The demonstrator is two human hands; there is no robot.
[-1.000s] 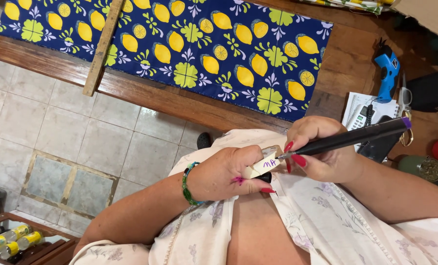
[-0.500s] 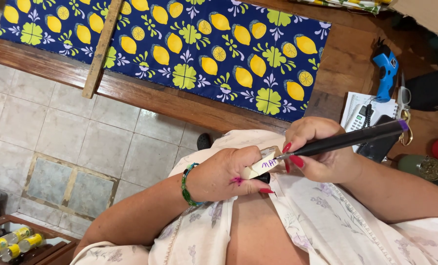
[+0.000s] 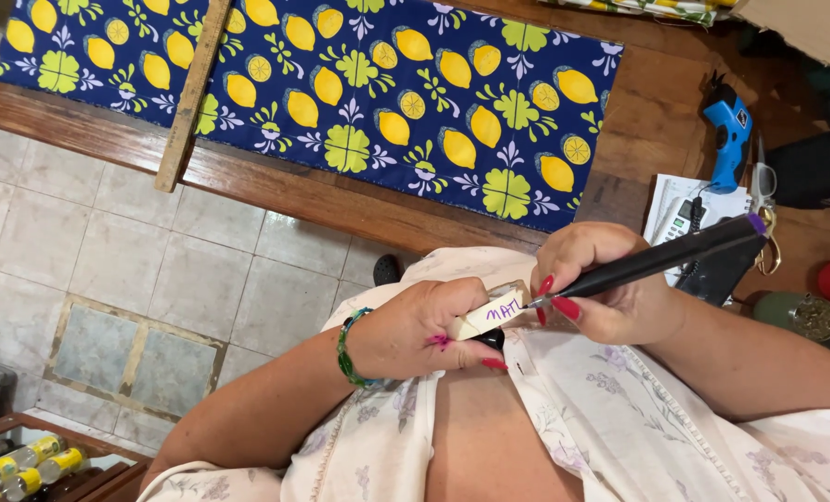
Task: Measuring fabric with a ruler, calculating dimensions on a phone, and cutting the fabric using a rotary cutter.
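1. Head view, the hands: my left hand (image 3: 424, 325) has its fingers curled shut around a small cream-coloured block (image 3: 487, 314), probably an eraser or a chalk bar (I cannot tell which). I hold it level in front of my chest so that its long flat face turns up toward the pen. Purple handwriting already shows on that face.

2. Head view, the pen: my right hand (image 3: 601, 284) pinches a black marker pen (image 3: 657, 260) low on its barrel, fingers closed tight around it. The tip touches the right end of the block. The purple-capped tail slants up and away to the right, a writing grip that keeps the strokes small.

3. Head view, the bracing: both hands meet, knuckles nearly touching, close to my floral blouse (image 3: 619, 409). Held this way the little block stays steady with no table under it.

4. Head view, the surroundings: beyond my hands a wooden table (image 3: 276, 186) carries a navy lemon-print fabric (image 3: 387, 84) spread flat. A wooden ruler (image 3: 192, 93) lies across its left part.

5. Head view, the right edge: a blue handheld tool (image 3: 729, 130), scissors (image 3: 764, 186) and a phone handset (image 3: 685, 218) rest on the table (all well apart from the block).
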